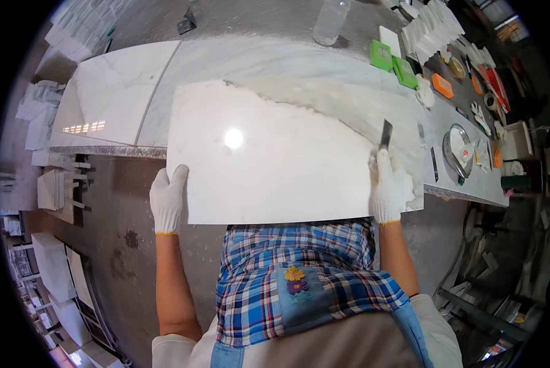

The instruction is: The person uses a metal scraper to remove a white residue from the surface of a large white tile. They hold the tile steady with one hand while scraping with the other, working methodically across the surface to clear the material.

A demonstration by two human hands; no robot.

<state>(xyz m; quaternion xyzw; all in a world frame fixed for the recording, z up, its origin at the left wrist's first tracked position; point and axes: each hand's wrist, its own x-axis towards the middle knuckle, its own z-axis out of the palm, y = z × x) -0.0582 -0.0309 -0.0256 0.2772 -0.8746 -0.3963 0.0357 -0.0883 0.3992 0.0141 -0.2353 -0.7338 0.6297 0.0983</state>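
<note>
A white marble tile (pixel 269 165) with grey-gold veining along its far and right sides lies in front of me, its near edge jutting past the table toward my apron. My left hand (pixel 168 197), in a white knit glove, is closed on its left edge with the thumb on top. My gloved right hand (pixel 386 193) rests over the tile's right part. It grips a flat dark scraper blade (pixel 386 134) that points away from me; the fingers underneath are partly hidden.
Another polished marble slab (pixel 112 92) lies on the table's left. Green blocks (pixel 380 55), an orange block (pixel 442 86), a metal bowl (pixel 448 153) and a dark strip-like tool (pixel 434 164) are at right. A clear plastic bottle (pixel 331 21) stands beyond. Stacked tiles (pixel 434 27) rise far right.
</note>
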